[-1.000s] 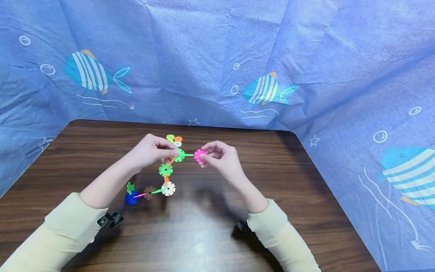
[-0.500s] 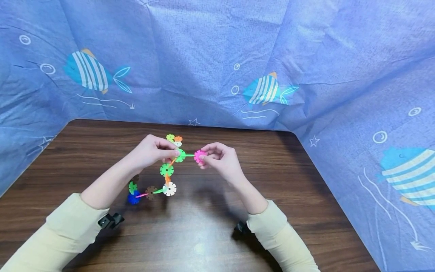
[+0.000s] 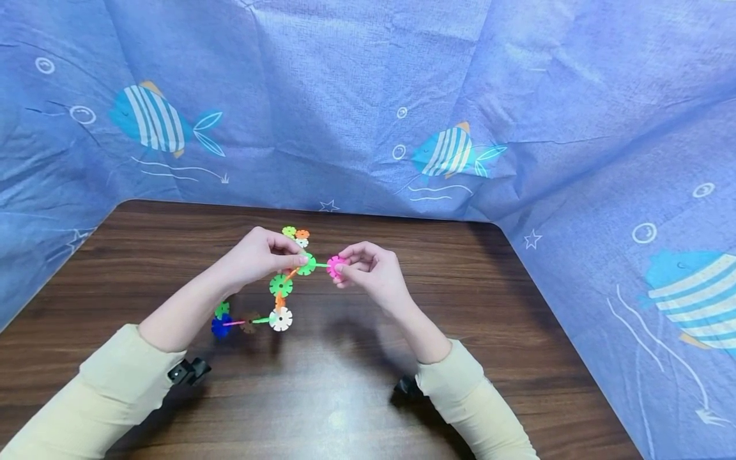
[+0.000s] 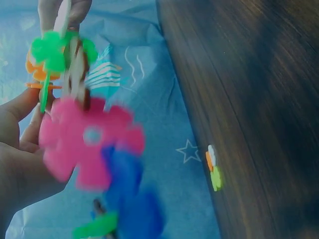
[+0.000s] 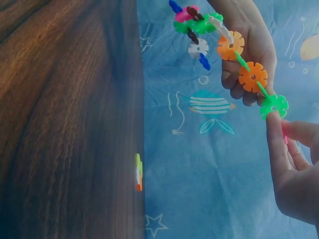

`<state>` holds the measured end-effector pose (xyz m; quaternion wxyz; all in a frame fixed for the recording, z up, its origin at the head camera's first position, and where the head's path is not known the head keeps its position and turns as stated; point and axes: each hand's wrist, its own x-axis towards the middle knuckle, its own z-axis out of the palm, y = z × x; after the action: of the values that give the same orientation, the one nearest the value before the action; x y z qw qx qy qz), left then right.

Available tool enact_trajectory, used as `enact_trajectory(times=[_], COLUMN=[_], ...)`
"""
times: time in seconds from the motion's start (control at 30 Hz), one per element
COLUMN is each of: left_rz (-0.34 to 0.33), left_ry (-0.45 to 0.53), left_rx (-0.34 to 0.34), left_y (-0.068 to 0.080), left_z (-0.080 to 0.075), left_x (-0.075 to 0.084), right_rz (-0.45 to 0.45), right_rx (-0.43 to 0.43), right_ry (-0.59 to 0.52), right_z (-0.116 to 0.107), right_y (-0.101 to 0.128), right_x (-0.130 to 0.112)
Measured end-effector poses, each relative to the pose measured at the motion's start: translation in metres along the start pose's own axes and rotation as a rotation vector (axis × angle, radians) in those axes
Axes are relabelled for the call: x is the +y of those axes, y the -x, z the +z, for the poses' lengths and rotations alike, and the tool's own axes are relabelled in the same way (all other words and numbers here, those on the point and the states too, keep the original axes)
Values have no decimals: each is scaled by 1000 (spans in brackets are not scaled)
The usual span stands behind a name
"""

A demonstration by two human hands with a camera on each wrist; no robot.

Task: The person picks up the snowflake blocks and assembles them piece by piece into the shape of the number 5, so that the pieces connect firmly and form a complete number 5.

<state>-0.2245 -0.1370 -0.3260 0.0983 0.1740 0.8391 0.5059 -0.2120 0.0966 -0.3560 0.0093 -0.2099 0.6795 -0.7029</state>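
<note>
A chain of notched plastic snowflake discs hangs between my hands above the table. My left hand (image 3: 255,259) pinches a green disc (image 3: 307,264) near its upper end. My right hand (image 3: 376,275) pinches the pink disc (image 3: 335,267) at that end, beside a green disc seen edge-on (image 3: 322,265). Below my left hand the chain runs through another green disc (image 3: 280,285) and a white disc (image 3: 281,319) to a blue disc (image 3: 221,326). My left forearm hides part of it in the head view. A large pink disc (image 4: 84,149) hangs close to the left wrist camera, blurred.
Three loose discs, yellow-green (image 3: 289,231), orange (image 3: 302,234) and white (image 3: 301,243), lie together on the brown wooden table (image 3: 460,287) beyond my hands. A blue fish-print cloth (image 3: 345,96) hangs behind the table and along its sides.
Both hands keep their pinch and barely move; my right hand shifts slightly left and down. The chain's lower end swings a little, with the blue disc rising slightly.
</note>
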Motion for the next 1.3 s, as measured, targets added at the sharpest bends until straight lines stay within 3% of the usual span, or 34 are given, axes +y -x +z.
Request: enact_trajectory(times=[0.53,1.07,1.3], left_rz=[50,67,42], left_ry=[-71,-76,-73], left_rx=[-35,19,36], left_y=[-3,-2,1], left_z=[3,5,6], left_x=[6,-1,0], right_rz=[12,-36,-45], right_rx=[24,28,32], right_ry=[1,-37,-19], right_z=[0,7,7], right_y=[3,3,2], right_x=[5,6,6])
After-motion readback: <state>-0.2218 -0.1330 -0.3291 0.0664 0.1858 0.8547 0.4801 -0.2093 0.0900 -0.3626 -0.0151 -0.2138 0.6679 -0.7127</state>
